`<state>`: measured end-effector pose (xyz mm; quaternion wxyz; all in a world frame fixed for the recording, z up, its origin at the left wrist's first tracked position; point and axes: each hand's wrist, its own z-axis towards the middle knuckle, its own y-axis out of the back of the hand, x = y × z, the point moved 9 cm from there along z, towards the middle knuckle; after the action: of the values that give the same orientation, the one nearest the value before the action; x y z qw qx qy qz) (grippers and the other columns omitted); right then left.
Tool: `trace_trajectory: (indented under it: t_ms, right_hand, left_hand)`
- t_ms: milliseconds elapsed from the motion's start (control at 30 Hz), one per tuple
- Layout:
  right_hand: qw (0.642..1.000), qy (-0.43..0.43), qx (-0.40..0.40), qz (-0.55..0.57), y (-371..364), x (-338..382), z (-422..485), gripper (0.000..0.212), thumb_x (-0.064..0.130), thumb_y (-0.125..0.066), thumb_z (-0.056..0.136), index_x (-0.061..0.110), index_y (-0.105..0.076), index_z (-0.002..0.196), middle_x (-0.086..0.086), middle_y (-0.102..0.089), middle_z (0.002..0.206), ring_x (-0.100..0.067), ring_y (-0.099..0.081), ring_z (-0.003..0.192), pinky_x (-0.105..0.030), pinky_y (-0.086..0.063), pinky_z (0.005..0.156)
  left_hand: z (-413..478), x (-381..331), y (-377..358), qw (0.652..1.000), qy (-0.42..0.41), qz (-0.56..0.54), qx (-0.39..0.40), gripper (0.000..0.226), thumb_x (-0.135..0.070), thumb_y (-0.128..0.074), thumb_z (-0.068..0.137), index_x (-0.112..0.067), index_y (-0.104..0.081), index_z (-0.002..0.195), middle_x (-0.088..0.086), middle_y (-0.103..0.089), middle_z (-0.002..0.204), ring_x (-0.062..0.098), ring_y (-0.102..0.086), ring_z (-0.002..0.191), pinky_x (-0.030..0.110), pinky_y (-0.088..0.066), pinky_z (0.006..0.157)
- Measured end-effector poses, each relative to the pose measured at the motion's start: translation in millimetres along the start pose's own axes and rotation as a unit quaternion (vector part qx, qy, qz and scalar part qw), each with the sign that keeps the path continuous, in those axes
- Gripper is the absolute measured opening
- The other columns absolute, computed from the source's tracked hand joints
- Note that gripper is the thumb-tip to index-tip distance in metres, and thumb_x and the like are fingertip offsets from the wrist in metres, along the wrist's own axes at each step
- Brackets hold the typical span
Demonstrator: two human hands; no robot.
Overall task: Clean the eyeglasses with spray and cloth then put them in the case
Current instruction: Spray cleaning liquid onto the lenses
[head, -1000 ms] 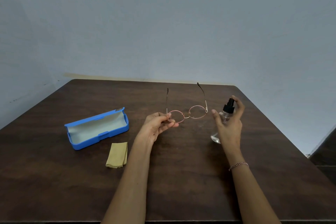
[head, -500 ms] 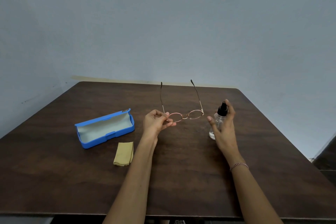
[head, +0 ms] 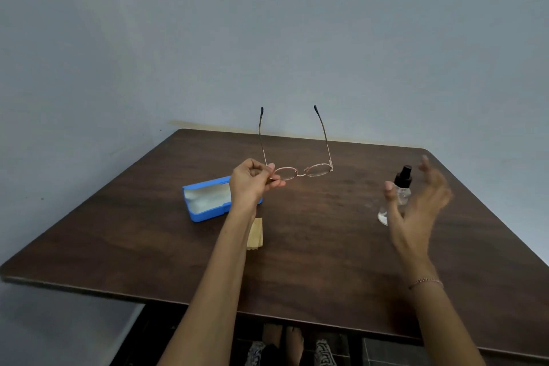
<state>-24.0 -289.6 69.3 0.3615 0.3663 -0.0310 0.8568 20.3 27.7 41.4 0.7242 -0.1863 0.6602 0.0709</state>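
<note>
My left hand (head: 251, 181) pinches the thin gold-rimmed eyeglasses (head: 300, 171) at their left lens corner and holds them above the table, temples open and pointing away from me. The small clear spray bottle (head: 401, 184) with a black nozzle stands on the table at the right. Blurred and with its fingers spread, my right hand (head: 421, 205) is around the bottle without gripping it; the thumb is in front and the fingers are behind. The open blue case (head: 205, 211) lies at the left, partly behind my left wrist. The yellow cloth (head: 256, 233) lies folded in front of the case, half hidden by my forearm.
Everything sits on a dark wooden table (head: 312, 261) set against a plain grey wall. The table's near edge crosses the lower frame, with feet (head: 285, 345) on the floor beneath it.
My right hand lowered the spray bottle to the table and spread its fingers off it. My left hand kept the glasses and lifted them slightly. The view tilted down.
</note>
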Motion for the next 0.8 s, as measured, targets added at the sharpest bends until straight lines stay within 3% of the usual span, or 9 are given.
trace_trajectory:
  t_ms: [100, 200, 267, 367, 467, 633, 800]
  right_hand:
    - [0.998, 0.036, 0.038, 0.019, -29.0, 37.1, -15.5, 0.046, 0.044, -0.049, 0.090, 0.022, -0.044, 0.129, -0.003, -0.045, 0.117, -0.020, -0.038, 0.111, -0.032, -0.036, 0.094]
    - [0.985, 0.086, 0.143, 0.032, -80.4, 66.3, -37.2, 0.019, 0.028, -0.058, 0.091, 0.020, -0.064, 0.107, 0.005, -0.054, 0.095, -0.014, -0.049, 0.091, -0.033, -0.046, 0.082]
    - [0.968, 0.111, 0.223, 0.026, -116.3, 80.5, -57.3, 0.011, 0.018, -0.065, 0.087, 0.018, -0.071, 0.096, 0.004, -0.058, 0.086, -0.011, -0.053, 0.081, -0.024, -0.048, 0.074]
    - [0.927, 0.094, 0.362, 0.027, -165.2, 92.0, -87.0, 0.016, 0.018, -0.070, 0.083, 0.016, -0.072, 0.098, 0.005, -0.060, 0.089, -0.006, -0.056, 0.080, -0.013, -0.046, 0.075]
    - [0.886, 0.077, 0.458, -0.002, -198.5, 95.1, -107.9, 0.028, 0.022, -0.071, 0.081, 0.014, -0.069, 0.108, 0.002, -0.060, 0.101, -0.009, -0.058, 0.089, -0.023, -0.050, 0.084]
    - [0.828, 0.120, 0.538, -0.102, -219.7, 94.7, -119.7, 0.042, 0.029, -0.068, 0.083, 0.010, -0.062, 0.121, -0.002, -0.054, 0.114, -0.015, -0.050, 0.105, -0.024, -0.043, 0.090]
    - [0.806, 0.115, 0.570, -0.110, -220.8, 93.2, -120.2, 0.046, 0.027, -0.069, 0.082, 0.010, -0.059, 0.124, -0.002, -0.049, 0.118, -0.015, -0.050, 0.107, -0.027, -0.043, 0.095]
  left_hand:
    - [1.1, -6.9, 12.9, 1.000, -0.013, 0.016, -0.015, 0.007, -0.009, -0.063, 0.087, -0.005, -0.058, 0.084, 0.015, -0.070, 0.079, 0.023, -0.072, 0.070, 0.029, -0.059, 0.070]
    - [0.5, -13.2, 28.8, 0.999, -0.022, 0.013, -0.031, 0.010, -0.008, -0.063, 0.087, -0.006, -0.056, 0.080, 0.016, -0.070, 0.078, 0.026, -0.072, 0.070, 0.029, -0.059, 0.068]
    - [-0.1, -17.6, 41.0, 0.999, -0.029, 0.010, -0.041, 0.012, -0.008, -0.063, 0.087, -0.006, -0.055, 0.078, 0.016, -0.070, 0.076, 0.028, -0.072, 0.070, 0.031, -0.059, 0.068]
    - [-1.2, -22.8, 58.0, 0.997, -0.033, 0.021, -0.061, 0.012, -0.008, -0.063, 0.087, -0.006, -0.056, 0.078, 0.014, -0.069, 0.074, 0.025, -0.072, 0.070, 0.029, -0.059, 0.067]
    - [-2.0, -25.0, 70.9, 0.996, -0.037, 0.029, -0.076, 0.012, -0.008, -0.063, 0.087, -0.006, -0.056, 0.079, 0.014, -0.069, 0.075, 0.024, -0.072, 0.069, 0.025, -0.059, 0.064]
    - [0.8, -20.8, 81.2, 0.995, -0.036, 0.022, -0.088, 0.011, -0.008, -0.063, 0.087, -0.004, -0.056, 0.080, 0.018, -0.069, 0.079, 0.027, -0.072, 0.072, 0.025, -0.059, 0.063]
    - [2.4, -17.4, 76.4, 0.995, -0.045, 0.011, -0.092, 0.011, -0.007, -0.063, 0.087, -0.005, -0.056, 0.079, 0.015, -0.069, 0.077, 0.023, -0.072, 0.069, 0.024, -0.058, 0.063]
